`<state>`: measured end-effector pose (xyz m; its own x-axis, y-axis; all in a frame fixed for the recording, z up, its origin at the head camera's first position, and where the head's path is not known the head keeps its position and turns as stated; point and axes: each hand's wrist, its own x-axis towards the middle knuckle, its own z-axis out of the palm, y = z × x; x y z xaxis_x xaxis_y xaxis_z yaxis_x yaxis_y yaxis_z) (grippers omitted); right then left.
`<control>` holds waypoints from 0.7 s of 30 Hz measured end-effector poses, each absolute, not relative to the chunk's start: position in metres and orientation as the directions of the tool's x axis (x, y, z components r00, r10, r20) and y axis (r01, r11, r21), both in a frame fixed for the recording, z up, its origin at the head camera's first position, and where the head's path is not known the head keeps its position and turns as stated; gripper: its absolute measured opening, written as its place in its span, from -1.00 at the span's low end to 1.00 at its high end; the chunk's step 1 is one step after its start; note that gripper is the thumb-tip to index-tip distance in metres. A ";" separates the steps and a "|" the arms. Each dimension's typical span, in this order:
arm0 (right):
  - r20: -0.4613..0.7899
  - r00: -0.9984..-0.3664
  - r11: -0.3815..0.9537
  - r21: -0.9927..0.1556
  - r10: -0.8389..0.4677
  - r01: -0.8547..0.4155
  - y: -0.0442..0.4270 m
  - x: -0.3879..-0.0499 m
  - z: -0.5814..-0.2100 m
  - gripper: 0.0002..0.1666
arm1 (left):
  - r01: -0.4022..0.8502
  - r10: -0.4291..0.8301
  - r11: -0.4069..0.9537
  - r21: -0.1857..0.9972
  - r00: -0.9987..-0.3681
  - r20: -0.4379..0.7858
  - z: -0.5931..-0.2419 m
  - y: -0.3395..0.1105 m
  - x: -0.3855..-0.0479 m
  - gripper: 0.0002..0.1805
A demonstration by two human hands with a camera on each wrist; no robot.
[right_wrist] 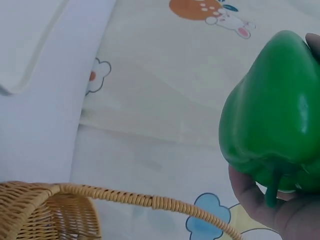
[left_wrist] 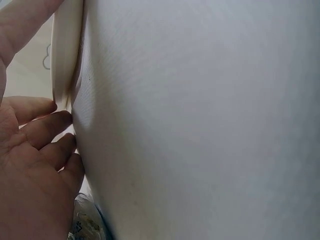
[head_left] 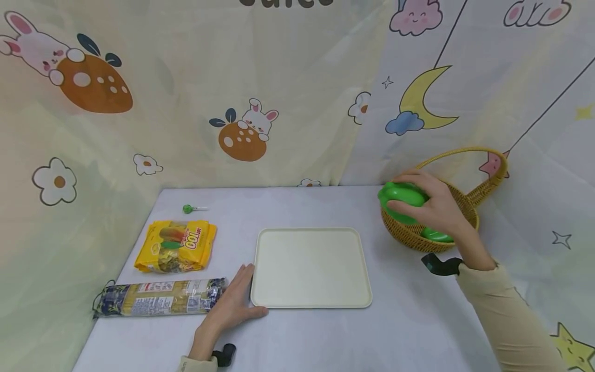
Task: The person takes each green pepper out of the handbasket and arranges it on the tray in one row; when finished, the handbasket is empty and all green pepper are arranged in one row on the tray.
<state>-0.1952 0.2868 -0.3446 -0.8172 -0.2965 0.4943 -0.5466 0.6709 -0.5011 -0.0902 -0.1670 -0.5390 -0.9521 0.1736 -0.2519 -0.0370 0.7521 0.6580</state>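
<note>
My right hand (head_left: 439,204) grips a green bell pepper (head_left: 401,195) over the left side of a wicker basket (head_left: 405,235). In the right wrist view the pepper (right_wrist: 272,110) shows its stem pointing down, with the basket's handle (right_wrist: 150,201) below. Another glossy green item (head_left: 437,236) lies in the basket, partly covered by my arm. At the left edge of a cream rectangular tray (head_left: 311,268), my left hand (head_left: 234,302) rests on the table. Its fingertips touch the tray's side, seen in the left wrist view (left_wrist: 67,60), and the thumb is spread out.
Left of the tray lie a yellow snack package (head_left: 176,247), a long clear-wrapped pack of noodle-like sticks (head_left: 160,298) by my left hand, and a green lollipop (head_left: 188,208) farther back. A printed cloth (head_left: 297,134) hangs behind the white table (head_left: 316,341).
</note>
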 end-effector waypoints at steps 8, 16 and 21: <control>0.499 -0.788 0.629 -0.494 -0.360 -0.600 0.271 -0.193 -0.340 -0.40 | -0.036 0.175 0.749 0.662 -0.953 -0.249 -0.539 -0.168 -0.089 0.36; 0.490 -0.783 0.598 -0.515 -0.383 -0.614 0.256 -0.196 -0.344 -0.40 | -0.024 0.180 0.750 0.661 -0.955 -0.238 -0.540 -0.169 -0.088 0.35; 0.470 -0.784 0.588 -0.522 -0.407 -0.618 0.247 -0.199 -0.349 -0.49 | -0.020 0.179 0.749 0.663 -0.956 -0.232 -0.540 -0.168 -0.089 0.34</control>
<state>-0.1993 0.2471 -0.3488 -0.7836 -0.4069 0.4695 -0.6180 0.5876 -0.5223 -0.0885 -0.1680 -0.5398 -0.9562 0.1791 -0.2316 -0.0202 0.7487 0.6626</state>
